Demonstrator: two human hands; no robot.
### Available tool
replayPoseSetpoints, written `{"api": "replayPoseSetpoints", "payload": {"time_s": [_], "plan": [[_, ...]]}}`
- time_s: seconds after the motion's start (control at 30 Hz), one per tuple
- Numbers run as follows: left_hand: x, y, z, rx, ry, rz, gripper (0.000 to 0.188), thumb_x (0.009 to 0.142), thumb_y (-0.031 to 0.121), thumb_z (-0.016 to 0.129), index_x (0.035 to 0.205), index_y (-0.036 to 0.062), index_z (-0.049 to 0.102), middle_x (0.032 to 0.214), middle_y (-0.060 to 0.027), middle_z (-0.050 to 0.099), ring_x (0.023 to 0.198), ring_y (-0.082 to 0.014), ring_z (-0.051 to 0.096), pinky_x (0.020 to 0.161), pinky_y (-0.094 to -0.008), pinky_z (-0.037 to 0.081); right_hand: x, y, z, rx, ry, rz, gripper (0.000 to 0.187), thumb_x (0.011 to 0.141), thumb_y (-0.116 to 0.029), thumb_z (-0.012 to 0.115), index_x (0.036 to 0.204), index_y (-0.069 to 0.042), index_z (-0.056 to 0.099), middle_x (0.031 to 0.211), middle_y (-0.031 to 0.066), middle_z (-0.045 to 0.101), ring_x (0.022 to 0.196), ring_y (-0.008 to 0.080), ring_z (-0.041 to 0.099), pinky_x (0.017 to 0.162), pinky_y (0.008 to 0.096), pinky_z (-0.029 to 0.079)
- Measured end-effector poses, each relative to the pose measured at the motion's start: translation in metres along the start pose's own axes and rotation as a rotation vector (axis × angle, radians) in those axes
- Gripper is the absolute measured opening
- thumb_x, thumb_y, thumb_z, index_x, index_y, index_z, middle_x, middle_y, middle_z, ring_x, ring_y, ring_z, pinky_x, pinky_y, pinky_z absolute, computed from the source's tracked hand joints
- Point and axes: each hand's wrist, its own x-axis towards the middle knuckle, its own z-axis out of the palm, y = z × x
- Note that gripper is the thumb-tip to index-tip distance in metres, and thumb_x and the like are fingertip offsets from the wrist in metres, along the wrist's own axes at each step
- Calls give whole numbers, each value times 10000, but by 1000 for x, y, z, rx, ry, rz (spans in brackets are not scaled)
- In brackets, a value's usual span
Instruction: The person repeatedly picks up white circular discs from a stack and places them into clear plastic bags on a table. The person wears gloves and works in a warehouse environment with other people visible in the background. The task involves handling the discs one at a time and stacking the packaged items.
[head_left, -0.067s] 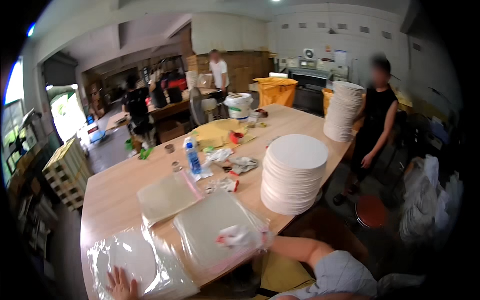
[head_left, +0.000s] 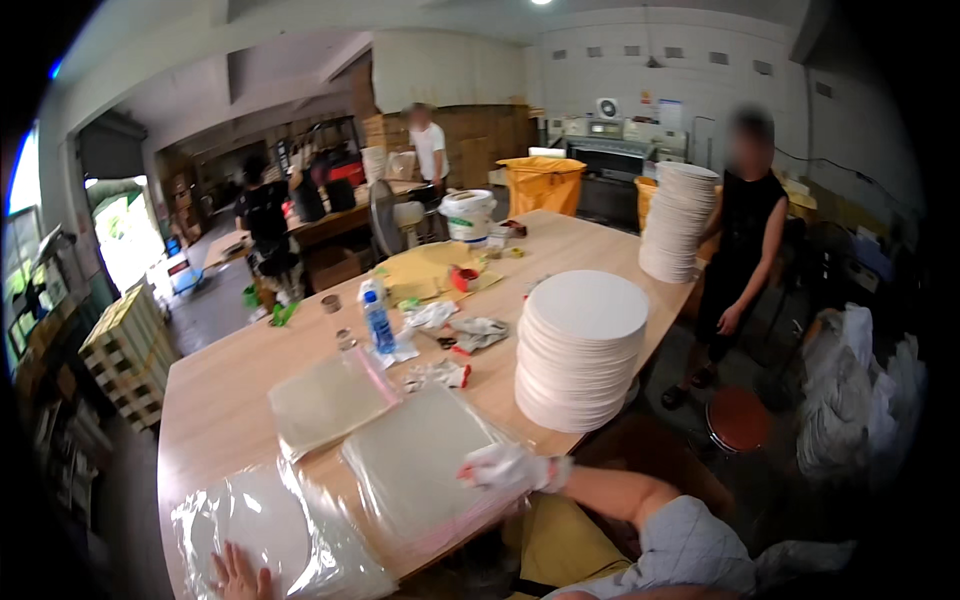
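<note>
Head view shows the bare left hand (head_left: 238, 575) spread, fingers apart, on a disc-holding clear plastic bag (head_left: 325, 530) at seven o'clock, the gloved right hand (head_left: 508, 468), grip untellable, at six by stacked bags (head_left: 415, 460) whose slick surfaces could slide if tugged, and an illegible label (head_left: 468, 226) at twelve.

Our left hand (head_left: 240, 578) is bare, with its fingers (head_left: 237, 560) spread out flat. Our right hand (head_left: 510, 468) wears a white glove (head_left: 498, 462) and reaches to the left. Our right arm (head_left: 612, 494) is bent, with a light grey sleeve (head_left: 692, 550) up high.
</note>
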Motion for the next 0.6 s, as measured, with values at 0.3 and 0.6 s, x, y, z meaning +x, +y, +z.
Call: {"api": "replayPoseSetpoints", "payload": {"time_s": [0.3,0.6], "plan": [[95,90,-94,-740,178,-450,569,876,487,418,1188,15,478,1113,-134,582,1038,-320,546,973,-519,306,-240,46,-230,592,1577,-71,61,843,-100,494,824,-80,549,668,16,541,480,113,473,466,256,436],[123,131,-110,-878,77,-187,320,837,266,540,1039,19,572,904,-124,642,819,-297,620,761,-414,475,-229,46,-284,452,1240,388,170,829,-199,485,811,-41,546,698,38,520,618,170,502,605,370,463]]}}
